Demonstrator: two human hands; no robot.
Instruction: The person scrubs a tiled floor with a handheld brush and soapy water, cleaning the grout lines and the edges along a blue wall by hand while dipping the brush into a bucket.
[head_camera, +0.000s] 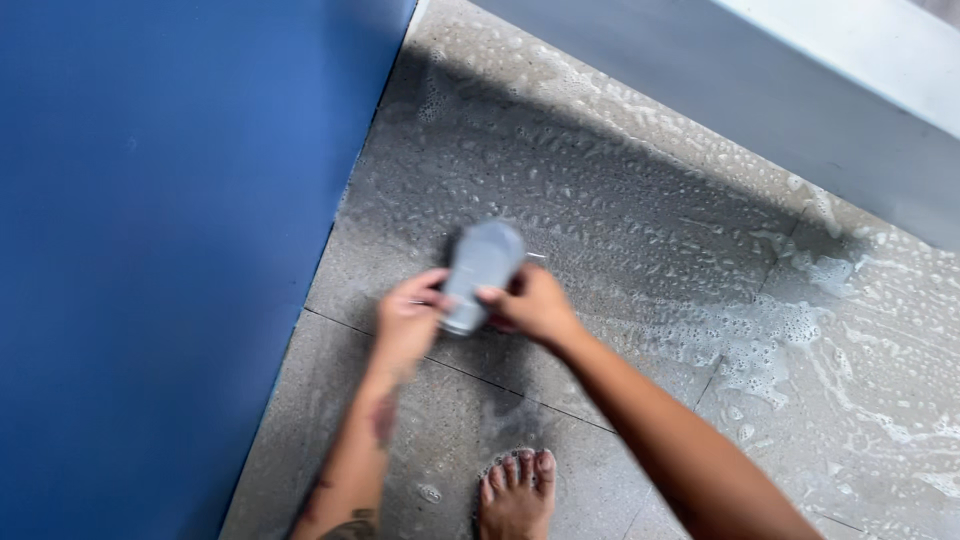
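Bottle (478, 272): grey, blurred, held above the wet floor (620, 200), between both hands | left hand (408, 318): fingers wrapped on its lower end | right hand (532, 303): fingers gripping its side | floor: soapy tiles, foam to the right | bare foot (517, 495) below | blue wall (170, 250) left.

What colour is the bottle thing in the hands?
Grey. The bottle looks pale grey and a bit blurry, held by the left hand and right hand. Best seen in the head view.
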